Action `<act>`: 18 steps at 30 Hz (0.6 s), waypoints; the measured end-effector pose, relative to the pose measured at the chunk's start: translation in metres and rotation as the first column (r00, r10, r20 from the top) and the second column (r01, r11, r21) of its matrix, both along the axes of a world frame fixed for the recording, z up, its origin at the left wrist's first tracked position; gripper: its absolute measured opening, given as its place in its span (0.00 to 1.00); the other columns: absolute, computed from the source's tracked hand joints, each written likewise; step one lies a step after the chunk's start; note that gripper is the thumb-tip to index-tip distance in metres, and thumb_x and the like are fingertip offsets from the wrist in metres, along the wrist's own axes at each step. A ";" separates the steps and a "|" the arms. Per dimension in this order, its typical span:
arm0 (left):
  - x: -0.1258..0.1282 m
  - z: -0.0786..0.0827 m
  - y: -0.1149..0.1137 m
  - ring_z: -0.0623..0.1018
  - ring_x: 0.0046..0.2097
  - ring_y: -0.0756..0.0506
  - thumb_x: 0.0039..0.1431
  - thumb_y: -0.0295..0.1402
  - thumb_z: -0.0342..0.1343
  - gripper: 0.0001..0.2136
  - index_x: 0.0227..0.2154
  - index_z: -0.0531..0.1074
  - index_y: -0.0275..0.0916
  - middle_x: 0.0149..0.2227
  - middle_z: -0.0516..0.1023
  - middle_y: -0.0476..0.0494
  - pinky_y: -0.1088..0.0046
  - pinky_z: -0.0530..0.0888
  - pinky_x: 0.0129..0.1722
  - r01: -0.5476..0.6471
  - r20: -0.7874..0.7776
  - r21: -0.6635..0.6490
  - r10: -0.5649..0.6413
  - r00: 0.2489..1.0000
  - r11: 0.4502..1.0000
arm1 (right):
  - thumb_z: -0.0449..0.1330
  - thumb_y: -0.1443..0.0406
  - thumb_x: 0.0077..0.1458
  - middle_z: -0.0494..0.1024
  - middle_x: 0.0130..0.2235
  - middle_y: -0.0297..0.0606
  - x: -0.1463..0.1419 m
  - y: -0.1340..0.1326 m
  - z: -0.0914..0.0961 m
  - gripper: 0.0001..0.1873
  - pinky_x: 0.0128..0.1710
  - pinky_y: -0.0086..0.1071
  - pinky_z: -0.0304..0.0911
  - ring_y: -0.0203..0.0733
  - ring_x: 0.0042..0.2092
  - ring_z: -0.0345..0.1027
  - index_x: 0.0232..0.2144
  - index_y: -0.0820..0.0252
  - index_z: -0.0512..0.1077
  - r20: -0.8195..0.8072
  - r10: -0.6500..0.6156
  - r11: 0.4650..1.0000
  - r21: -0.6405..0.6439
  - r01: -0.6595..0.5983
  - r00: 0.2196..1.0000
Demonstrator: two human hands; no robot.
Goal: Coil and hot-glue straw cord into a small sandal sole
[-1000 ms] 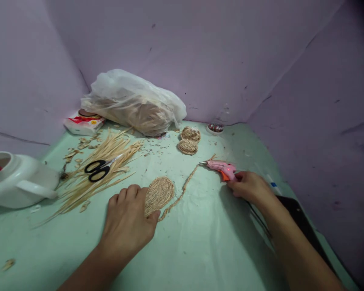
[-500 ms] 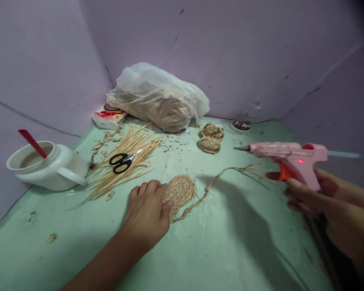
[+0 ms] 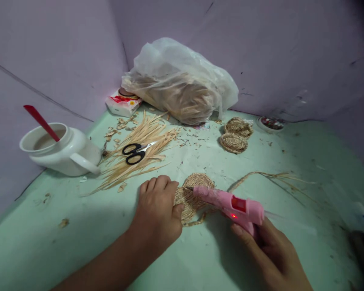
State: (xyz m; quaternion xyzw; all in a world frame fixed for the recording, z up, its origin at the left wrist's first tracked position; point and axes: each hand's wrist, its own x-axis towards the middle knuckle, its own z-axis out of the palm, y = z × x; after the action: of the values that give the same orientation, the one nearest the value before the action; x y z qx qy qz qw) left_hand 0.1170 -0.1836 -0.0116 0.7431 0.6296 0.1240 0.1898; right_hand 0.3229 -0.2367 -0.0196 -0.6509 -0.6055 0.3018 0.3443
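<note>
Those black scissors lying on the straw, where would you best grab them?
Probably by the black handle loops of the scissors, coming from above on the left: the loops lie flat and exposed on the straw strips, while the blades point away to the right.

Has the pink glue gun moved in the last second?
Yes. The glue gun was lying right of the woven oval; now the right hand holds it with its nozzle over that oval.

A single head-worn camera looks forward and down from the near edge of the surface (image 3: 79, 242), close above it, toward the far corner where two walls (image 3: 79, 48) meet. Both forearms enter from the near edge.
</note>
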 end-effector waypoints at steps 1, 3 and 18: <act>0.000 0.001 0.000 0.70 0.46 0.37 0.49 0.28 0.55 0.08 0.35 0.72 0.39 0.43 0.72 0.39 0.54 0.65 0.47 0.000 0.002 -0.003 0.000 1.000 1.000 | 0.57 0.55 0.54 0.66 0.20 0.30 0.000 0.000 0.000 0.11 0.19 0.29 0.56 0.37 0.22 0.57 0.29 0.55 0.71 0.012 0.016 1.000 0.005 -0.016 1.000; 0.000 0.001 0.000 0.70 0.46 0.37 0.49 0.28 0.56 0.08 0.35 0.72 0.39 0.43 0.72 0.40 0.54 0.65 0.47 0.000 0.006 -0.008 0.000 1.000 1.000 | 0.57 0.55 0.54 0.64 0.20 0.29 0.000 0.000 0.000 0.10 0.18 0.29 0.54 0.37 0.21 0.56 0.29 0.54 0.71 0.033 0.033 0.999 0.012 -0.033 0.999; 0.000 0.005 0.001 0.69 0.46 0.39 0.50 0.29 0.56 0.09 0.36 0.73 0.39 0.41 0.72 0.42 0.56 0.64 0.48 0.011 0.016 -0.039 -0.011 1.000 0.999 | 0.59 0.55 0.51 0.62 0.18 0.29 -0.003 0.000 0.000 0.12 0.15 0.27 0.50 0.34 0.19 0.54 0.27 0.57 0.72 0.091 0.021 0.999 0.023 -0.023 0.996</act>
State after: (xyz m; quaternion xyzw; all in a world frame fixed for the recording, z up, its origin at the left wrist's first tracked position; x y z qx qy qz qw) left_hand 0.1167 -0.1829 -0.0068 0.7418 0.6263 0.1165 0.2096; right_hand 0.3198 -0.2364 -0.0193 -0.6532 -0.6311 0.2685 0.3208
